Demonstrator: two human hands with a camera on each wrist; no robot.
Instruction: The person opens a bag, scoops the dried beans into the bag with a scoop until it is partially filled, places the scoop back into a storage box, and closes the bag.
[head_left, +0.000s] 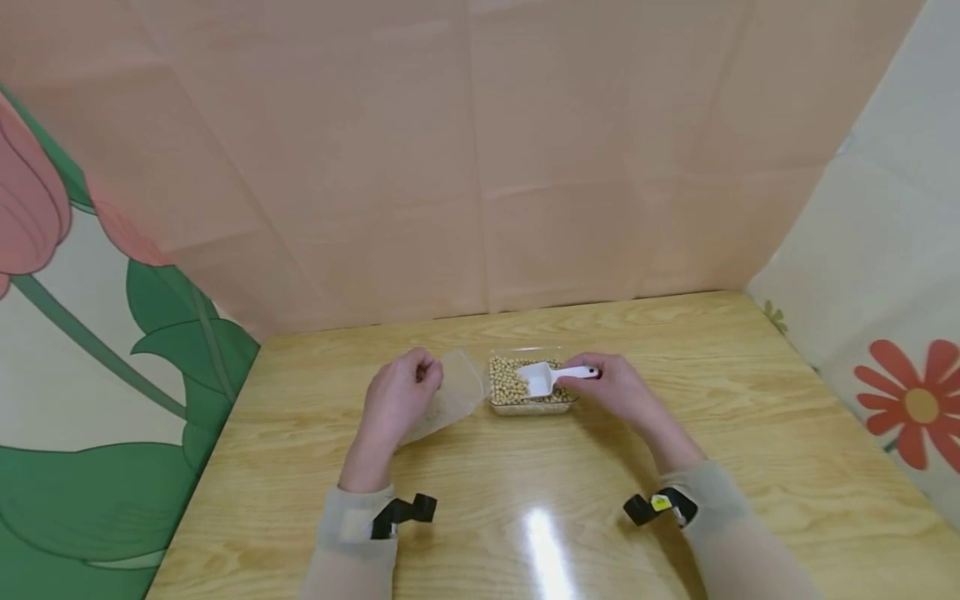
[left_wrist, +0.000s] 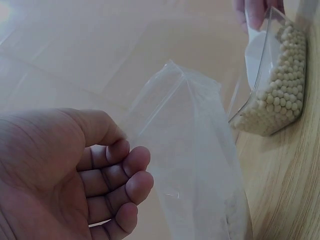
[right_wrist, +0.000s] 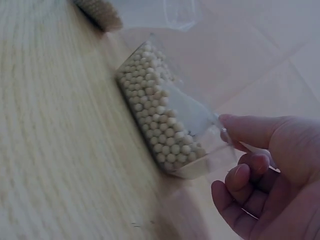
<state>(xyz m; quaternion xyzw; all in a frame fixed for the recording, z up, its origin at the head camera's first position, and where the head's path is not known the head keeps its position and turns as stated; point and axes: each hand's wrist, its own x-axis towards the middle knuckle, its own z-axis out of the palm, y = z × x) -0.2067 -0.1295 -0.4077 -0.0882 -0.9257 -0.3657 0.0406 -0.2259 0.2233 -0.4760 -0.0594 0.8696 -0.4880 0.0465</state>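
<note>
My left hand (head_left: 397, 392) pinches the top edge of a clear plastic bag (head_left: 457, 390) between thumb and index finger; the other fingers curl loosely in the left wrist view. Some pale beans (right_wrist: 100, 12) lie low in that bag. To its right, a clear rectangular container (head_left: 531, 409) stands on the table, filled with round soybeans (head_left: 508, 385). My right hand (head_left: 613, 387) grips the handle of a white plastic scoop (head_left: 538, 380) at the container's right side. The scoop's head is down among the beans, partly hidden by the container wall in the right wrist view.
The wooden table (head_left: 525, 483) reaches back to a pinkish cloth backdrop (head_left: 480, 167). Flower-printed sheets hang on the left (head_left: 150, 400) and right (head_left: 862, 250). Each forearm carries a strapped wrist camera.
</note>
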